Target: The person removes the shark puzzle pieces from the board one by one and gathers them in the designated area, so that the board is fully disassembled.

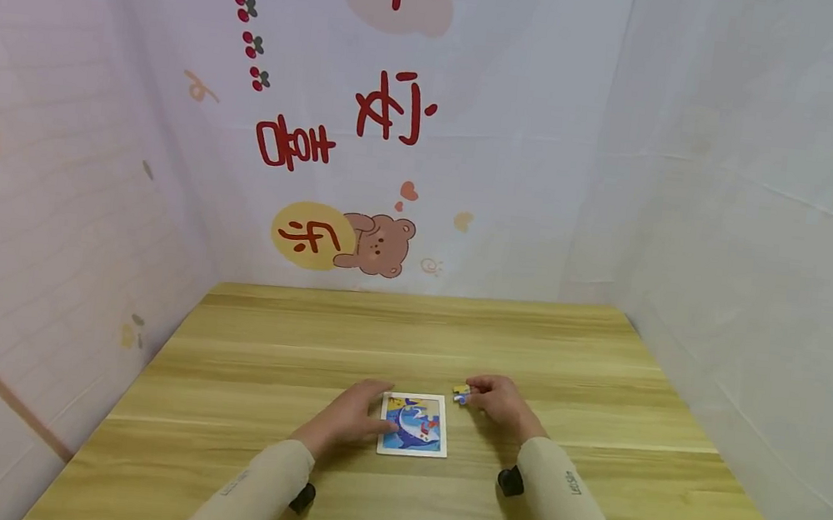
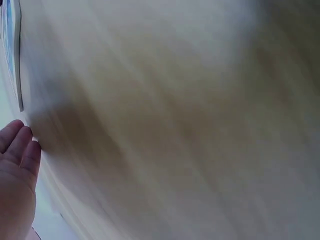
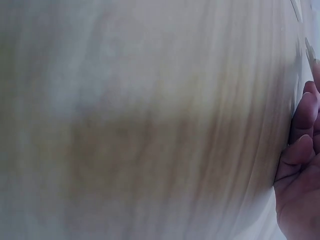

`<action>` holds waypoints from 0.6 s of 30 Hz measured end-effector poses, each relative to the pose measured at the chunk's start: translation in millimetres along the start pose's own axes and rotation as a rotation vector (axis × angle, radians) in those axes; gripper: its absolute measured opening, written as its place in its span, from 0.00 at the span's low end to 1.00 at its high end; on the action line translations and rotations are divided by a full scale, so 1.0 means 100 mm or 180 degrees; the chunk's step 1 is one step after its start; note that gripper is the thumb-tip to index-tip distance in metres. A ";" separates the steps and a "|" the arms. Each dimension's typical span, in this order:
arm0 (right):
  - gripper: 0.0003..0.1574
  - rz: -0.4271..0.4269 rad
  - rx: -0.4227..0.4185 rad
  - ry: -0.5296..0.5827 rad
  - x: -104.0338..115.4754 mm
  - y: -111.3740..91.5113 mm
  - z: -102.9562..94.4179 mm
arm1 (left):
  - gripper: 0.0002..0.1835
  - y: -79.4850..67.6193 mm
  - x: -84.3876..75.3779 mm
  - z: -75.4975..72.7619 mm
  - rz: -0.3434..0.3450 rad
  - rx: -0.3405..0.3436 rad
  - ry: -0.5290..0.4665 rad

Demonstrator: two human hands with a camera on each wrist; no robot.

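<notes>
A small jigsaw puzzle (image 1: 410,437) with a blue sea-animal picture lies flat in a white frame (image 1: 413,453); its upper right part shows tan backing. My left hand (image 1: 354,413) rests at the frame's left side, thumb reaching over the picture and fingers extended along the upper left corner. In the left wrist view, the fingers of that hand (image 2: 20,145) are straight, just off the frame's edge. To the right of the frame, my right hand (image 1: 499,402) pinches a yellow, blue and white puzzle piece (image 1: 461,390) between thumb and fingertips, low over the table. Its other fingers are curled.
The wood-grain table (image 1: 407,510) runs back to a white cloth wall (image 1: 511,219) printed with red characters and a bear. Similar cloth walls stand at left and right. A black wrist device (image 1: 511,481) hangs under the right forearm, another (image 1: 303,499) under the left.
</notes>
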State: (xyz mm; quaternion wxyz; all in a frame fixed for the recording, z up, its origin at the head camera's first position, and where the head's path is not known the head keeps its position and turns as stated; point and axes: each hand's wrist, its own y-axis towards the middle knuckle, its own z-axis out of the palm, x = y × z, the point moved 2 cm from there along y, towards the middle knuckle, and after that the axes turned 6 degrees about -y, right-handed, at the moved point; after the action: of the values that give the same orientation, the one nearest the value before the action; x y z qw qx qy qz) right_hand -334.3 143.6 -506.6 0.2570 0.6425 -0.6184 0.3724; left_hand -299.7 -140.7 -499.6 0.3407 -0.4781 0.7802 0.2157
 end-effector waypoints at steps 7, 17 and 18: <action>0.19 0.0096 0.0021 -0.0107 0.02 0.02 0.01 | 0.41 -0.05 0.06 0.04 0.0024 0.0135 0.0082; 0.19 0.0062 0.0042 -0.0441 0.04 0.07 0.02 | 0.41 -0.06 0.02 0.03 0.0116 0.0143 0.0252; 0.19 0.0040 0.0040 -0.0486 0.04 0.07 0.02 | 0.41 -0.06 0.02 0.03 0.0109 0.0148 0.0278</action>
State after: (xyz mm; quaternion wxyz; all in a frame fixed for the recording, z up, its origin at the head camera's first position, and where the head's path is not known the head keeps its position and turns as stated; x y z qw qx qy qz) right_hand -341.4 138.2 -505.5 0.2027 0.6668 -0.6379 0.3277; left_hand -293.7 -142.6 -503.2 0.3137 -0.4655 0.8073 0.1823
